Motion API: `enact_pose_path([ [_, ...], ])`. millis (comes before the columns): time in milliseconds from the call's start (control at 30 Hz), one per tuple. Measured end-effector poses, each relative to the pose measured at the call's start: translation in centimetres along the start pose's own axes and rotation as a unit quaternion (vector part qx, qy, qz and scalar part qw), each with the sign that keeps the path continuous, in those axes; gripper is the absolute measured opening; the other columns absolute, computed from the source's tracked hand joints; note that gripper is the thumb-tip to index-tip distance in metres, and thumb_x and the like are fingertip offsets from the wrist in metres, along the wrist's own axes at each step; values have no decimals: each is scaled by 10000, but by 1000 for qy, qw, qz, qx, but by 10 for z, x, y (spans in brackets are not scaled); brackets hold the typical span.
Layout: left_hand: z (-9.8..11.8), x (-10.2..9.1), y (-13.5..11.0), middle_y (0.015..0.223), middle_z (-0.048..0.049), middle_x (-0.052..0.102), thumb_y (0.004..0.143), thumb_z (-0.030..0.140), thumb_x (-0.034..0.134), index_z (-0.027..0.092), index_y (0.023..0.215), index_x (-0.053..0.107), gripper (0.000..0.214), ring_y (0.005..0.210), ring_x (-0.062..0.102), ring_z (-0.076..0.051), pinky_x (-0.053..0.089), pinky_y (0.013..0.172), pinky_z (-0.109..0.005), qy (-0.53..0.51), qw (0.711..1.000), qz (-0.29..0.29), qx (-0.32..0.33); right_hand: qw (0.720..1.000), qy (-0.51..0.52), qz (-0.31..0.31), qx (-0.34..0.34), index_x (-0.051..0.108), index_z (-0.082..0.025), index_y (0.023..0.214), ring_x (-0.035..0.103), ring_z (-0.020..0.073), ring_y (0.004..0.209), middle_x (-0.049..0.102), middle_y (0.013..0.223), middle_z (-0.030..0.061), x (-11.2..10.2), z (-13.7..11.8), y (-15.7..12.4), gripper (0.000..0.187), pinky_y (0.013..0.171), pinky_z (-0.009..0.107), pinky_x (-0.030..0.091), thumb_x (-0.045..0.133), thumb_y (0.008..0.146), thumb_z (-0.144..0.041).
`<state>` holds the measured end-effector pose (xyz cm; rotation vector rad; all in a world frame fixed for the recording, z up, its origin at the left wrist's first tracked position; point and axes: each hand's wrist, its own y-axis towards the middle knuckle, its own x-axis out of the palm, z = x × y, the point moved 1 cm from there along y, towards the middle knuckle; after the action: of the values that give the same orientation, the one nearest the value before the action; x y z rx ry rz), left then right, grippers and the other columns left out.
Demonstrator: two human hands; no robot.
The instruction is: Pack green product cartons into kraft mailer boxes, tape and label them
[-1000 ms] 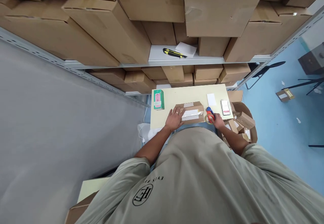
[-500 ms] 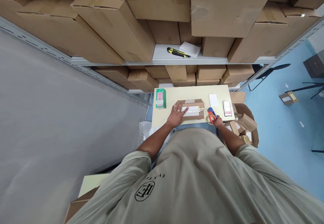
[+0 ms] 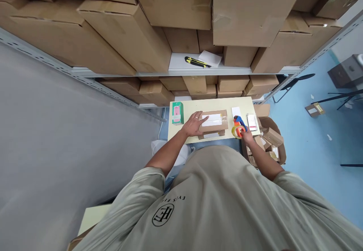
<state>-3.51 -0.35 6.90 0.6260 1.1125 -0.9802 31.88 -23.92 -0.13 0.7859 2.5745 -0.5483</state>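
Note:
My left hand (image 3: 193, 124) grips the left end of a brown cardboard box (image 3: 219, 127), its thumb lying over the white label on top. Clear tape shines near the box's right end. Below its near edge, part of another cardboard surface (image 3: 222, 133) with a white label shows; most of it is hidden. My right hand (image 3: 247, 135) is closed on a blue and orange tape dispenser (image 3: 237, 121) with a yellowish roll, held over the table's right part, apart from the box. Close to it are a white card (image 3: 235, 111) and a small stack of cards (image 3: 252, 122).
A green and pink box (image 3: 177, 113) stands at the left of the cream table (image 3: 177, 134). Right of the table, an open carton (image 3: 279, 131) holds several parcels. Shelves of cardboard boxes rise behind, with yellow-black utility knives (image 3: 197, 62) on one shelf.
My left hand has shifted to the box's left end. The labelled strip that showed behind the box now shows at its near side. The tape dispenser has turned in my right hand.

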Motion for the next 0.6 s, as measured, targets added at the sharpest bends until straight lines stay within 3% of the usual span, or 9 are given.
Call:
enact_pose_path([
  [133, 1, 5, -1, 1885, -195, 311, 752, 475, 941, 267, 1779, 517, 1130, 1719, 288, -516, 272, 1400, -643, -2, 1000, 15, 0, 988, 95, -2, -123, 549, -241, 1577, 727, 330, 1303, 723, 1476, 140, 0, -68, 20, 736, 1103, 521, 646, 616, 856, -369],
  [300, -6, 8, 0, 1903, -194, 277, 753, 508, 952, 263, 1779, 515, 1142, 1739, 271, -502, 276, 1407, -638, -9, 1000, 19, 5, 969, 44, -87, -228, 568, -274, 1583, 634, 347, 1445, 676, 1543, 117, 32, -142, 34, 711, 1278, 553, 536, 668, 880, -314],
  [467, -19, 13, -3, 1931, -190, 215, 807, 609, 918, 193, 1808, 443, 1184, 1790, 184, -457, 268, 1432, -592, -32, 999, 28, -10, 966, 22, -124, -225, 567, -274, 1548, 644, 343, 1402, 702, 1482, 110, 71, -155, 37, 681, 1301, 582, 508, 664, 875, -303],
  [600, -15, 21, -21, 1932, -222, 188, 871, 717, 856, 149, 1817, 390, 1198, 1805, 129, -455, 191, 1447, -640, -38, 998, 46, -33, 971, 24, -124, -202, 555, -261, 1495, 657, 341, 1377, 692, 1473, 125, 79, -147, 41, 636, 1269, 573, 535, 662, 871, -318],
])
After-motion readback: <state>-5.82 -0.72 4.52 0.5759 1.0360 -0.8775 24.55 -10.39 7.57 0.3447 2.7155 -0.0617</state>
